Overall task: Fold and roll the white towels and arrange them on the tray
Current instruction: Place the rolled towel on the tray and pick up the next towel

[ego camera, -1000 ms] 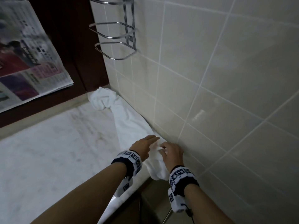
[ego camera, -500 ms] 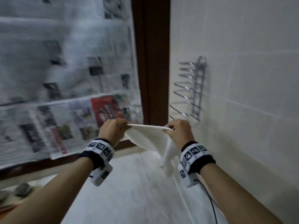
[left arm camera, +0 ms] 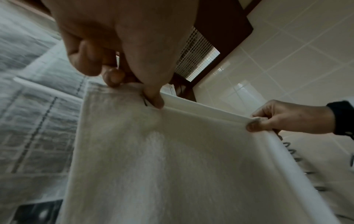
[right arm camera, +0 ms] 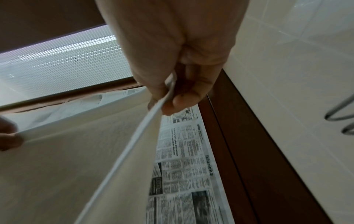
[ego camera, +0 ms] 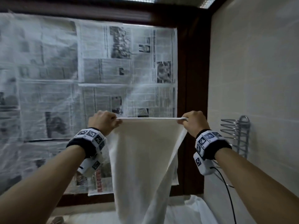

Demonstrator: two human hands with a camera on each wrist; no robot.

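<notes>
Up in front of the papered window, head view first: the towel [ego camera: 142,159] is off the bench now and hanging in the air, where a moment ago it lay bunched along the bench's right edge against the tiles. Left hand [ego camera: 103,122] and right hand [ego camera: 193,122] each pinch a top corner, and the top hem runs taut and level between them. That reads as the shake-out before the first fold, so nothing is folded or rolled yet, and no tray shows anywhere. The cloth narrows as it drops, and its tail reaches down toward the bench [ego camera: 97,217] at the bottom edge; more white cloth [ego camera: 194,206] lies heaped at the bench's back right corner. Room is good to the left; to the right a wire rack [ego camera: 234,135] juts from the tiled wall close by the right wrist, a snag risk if the arms swing wide.

Left wrist view: thumb and curled fingers [left arm camera: 153,98] clamp the hem at the near corner, and the right hand across the way nips the far one. The sheet falls away smooth below.

Right wrist view: fingers [right arm camera: 178,103] and thumb squeeze the corner edge-on, with the side hem running straight down past the newspaper [right arm camera: 184,151] and the dark window frame [right arm camera: 249,151].
</notes>
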